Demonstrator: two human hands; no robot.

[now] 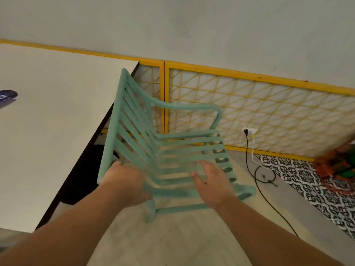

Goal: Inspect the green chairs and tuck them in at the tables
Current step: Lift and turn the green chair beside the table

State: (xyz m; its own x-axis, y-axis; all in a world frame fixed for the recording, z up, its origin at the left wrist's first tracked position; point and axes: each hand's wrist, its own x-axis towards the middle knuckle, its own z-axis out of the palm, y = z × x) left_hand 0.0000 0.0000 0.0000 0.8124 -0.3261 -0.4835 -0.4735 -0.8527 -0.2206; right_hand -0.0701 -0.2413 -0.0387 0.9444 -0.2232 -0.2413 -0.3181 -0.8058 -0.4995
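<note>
A pale green slatted chair [172,146] with armrests stands on the floor right of a white table [57,116], its backrest toward the table's edge. My left hand [126,185] grips the chair at the lower corner of the backrest and near armrest. My right hand [211,183] rests flat on the seat slats with fingers spread, holding nothing. The chair's near legs are partly hidden behind my forearms.
A yellow-framed lattice panel [249,112] lines the wall behind the chair. A black cable [255,181] and a white one run from a wall socket [249,130] across the floor. Patterned tiles [307,181] and an orange-green object [338,166] lie right. A dark item [6,96] sits on the table.
</note>
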